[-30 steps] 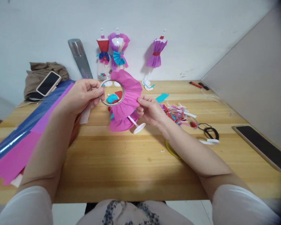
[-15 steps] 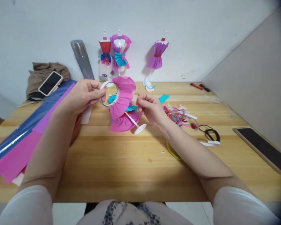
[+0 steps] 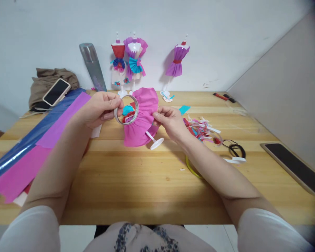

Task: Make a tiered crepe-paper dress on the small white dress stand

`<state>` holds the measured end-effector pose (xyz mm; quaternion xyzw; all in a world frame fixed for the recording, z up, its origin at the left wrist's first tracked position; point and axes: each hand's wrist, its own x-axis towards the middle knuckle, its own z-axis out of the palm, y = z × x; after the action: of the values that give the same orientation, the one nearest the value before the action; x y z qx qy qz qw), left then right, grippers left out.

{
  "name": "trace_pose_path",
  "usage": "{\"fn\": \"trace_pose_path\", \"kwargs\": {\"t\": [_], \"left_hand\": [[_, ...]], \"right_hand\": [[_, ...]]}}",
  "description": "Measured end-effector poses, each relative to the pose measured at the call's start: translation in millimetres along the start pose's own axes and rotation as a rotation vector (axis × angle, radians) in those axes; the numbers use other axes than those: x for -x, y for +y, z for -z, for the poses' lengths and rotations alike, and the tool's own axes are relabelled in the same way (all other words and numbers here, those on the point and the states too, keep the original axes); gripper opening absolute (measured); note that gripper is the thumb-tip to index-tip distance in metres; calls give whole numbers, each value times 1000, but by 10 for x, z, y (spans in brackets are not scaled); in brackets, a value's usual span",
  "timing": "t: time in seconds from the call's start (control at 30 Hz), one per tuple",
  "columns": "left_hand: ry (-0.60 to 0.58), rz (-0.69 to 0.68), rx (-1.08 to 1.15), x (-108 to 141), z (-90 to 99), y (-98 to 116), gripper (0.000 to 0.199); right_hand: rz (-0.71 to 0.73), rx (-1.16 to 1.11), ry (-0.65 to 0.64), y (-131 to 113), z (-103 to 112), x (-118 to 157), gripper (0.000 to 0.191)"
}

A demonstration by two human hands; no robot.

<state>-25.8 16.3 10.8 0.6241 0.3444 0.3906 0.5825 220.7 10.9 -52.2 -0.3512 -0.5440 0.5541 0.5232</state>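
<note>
My left hand (image 3: pixel 107 106) pinches the left edge of a tape roll (image 3: pixel 137 111), held upright above the table. Through and beside the ring shows a pleated pink paper piece (image 3: pixel 147 101). Its right edge is between the thumb and fingers of my right hand (image 3: pixel 166 119). Behind it lies a small mannequin on its side, its white stand (image 3: pixel 156 143) pointing toward me and its body mostly hidden. Blue paper (image 3: pixel 127 110) shows by the ring.
Three dressed mannequins, one in a purple dress (image 3: pixel 179 61), stand by the wall. Paper scraps (image 3: pixel 199 127), a black ring (image 3: pixel 241 150) and a phone (image 3: pixel 294 166) are at right. A bottle (image 3: pixel 93 68), another phone (image 3: pixel 57 92) and pink paper (image 3: pixel 23 171) are at left.
My right hand has closed on the pink paper's edge. The pink piece has shifted right and spread over more of the lying mannequin. The tape roll has moved slightly right.
</note>
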Motion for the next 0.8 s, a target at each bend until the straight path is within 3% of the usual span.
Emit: {"fn": "trace_pose_path", "kwargs": {"t": [0.13, 0.3, 0.4, 0.57, 0.8], "left_hand": [[3, -9, -56, 12, -12, 30, 45], [-1, -2, -61, 33, -40, 50, 48], [-19, -1, -68, 37, -40, 51, 47], [-22, -22, -84, 49, -14, 64, 45], [72, -66, -117, 57, -1, 62, 41]], "right_hand": [[-72, -73, -10, 6, 15, -9, 30], [-315, -146, -131, 53, 5, -10, 33], [-399, -220, -120, 65, 0, -17, 33], [-347, -247, -82, 53, 28, -37, 29], [-246, -191, -146, 36, 5, 2, 31]]}}
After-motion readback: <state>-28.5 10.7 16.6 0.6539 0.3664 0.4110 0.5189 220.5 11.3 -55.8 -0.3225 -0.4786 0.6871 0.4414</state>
